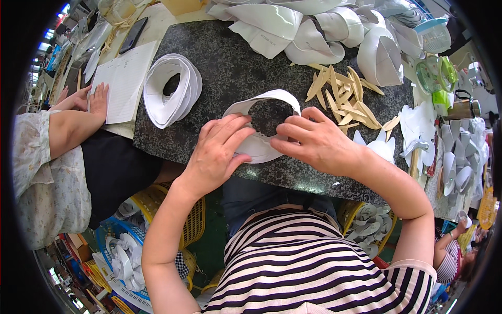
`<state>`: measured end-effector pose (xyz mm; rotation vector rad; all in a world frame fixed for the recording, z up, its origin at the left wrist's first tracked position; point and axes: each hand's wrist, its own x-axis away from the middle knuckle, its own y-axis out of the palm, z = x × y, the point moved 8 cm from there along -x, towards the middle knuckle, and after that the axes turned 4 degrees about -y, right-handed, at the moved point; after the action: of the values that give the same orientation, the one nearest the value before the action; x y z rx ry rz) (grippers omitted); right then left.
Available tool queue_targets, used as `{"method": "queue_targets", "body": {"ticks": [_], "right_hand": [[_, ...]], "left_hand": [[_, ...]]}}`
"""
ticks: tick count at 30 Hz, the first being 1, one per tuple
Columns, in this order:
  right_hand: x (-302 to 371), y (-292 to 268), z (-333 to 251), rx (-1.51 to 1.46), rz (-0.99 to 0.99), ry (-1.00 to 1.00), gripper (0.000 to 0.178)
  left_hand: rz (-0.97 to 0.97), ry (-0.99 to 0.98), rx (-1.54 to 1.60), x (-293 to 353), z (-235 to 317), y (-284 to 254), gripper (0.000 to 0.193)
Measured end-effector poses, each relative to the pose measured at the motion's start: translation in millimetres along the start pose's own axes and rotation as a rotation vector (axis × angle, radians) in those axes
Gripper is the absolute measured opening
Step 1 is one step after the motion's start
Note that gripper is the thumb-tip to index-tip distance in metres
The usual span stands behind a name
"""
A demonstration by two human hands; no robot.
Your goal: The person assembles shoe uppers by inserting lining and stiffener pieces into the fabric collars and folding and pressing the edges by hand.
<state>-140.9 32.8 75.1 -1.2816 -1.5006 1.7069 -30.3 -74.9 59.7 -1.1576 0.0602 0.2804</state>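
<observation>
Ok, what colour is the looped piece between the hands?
The looped piece is white; best seen in the head view.

Workshop, dark speckled worktop [209,63] heaped with white curved pieces [266,31], loose tan pointed strips [345,102], blue basket [107,230] of white parts [125,267] below, 2 other people [52,178] at the sides

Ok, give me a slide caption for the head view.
Left hand and right hand hold a white ring at a dark speckled table.

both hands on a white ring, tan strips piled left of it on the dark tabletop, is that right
Wrong side: the head view shows the tan strips piled on the dark tabletop to the right of the white ring. The left hand and right hand are on the ring.
</observation>
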Motion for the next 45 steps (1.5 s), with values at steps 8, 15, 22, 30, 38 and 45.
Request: {"method": "queue_targets", "body": {"ticks": [8, 15, 22, 30, 38, 45], "right_hand": [[1, 17, 14, -0.097, 0.042, 0.168, 0.016], [0, 20, 17, -0.12, 0.075, 0.237, 0.016], [17, 10, 15, -0.054, 0.041, 0.036, 0.026], [19, 22, -53, -0.135, 0.069, 0.007, 0.036], [36, 40, -67, -0.063, 0.059, 0.219, 0.054], [34, 40, -63, -0.057, 0.002, 0.245, 0.053]], "left_hand": [[0.055, 0.042, 0.1, -12, 20, 22, 0.037], [-0.015, -0.067, 0.221, -7, 1, 19, 0.037], [-0.188, -0.01, -0.041, 7, 3, 2, 0.053], [-0.045, 0.208, 0.024, 1, 12, 7, 0.025], [0.147, 0.172, 0.19, -18, 15, 7, 0.004], [-0.055, -0.392, 0.523, -19, -17, 15, 0.008]]}}
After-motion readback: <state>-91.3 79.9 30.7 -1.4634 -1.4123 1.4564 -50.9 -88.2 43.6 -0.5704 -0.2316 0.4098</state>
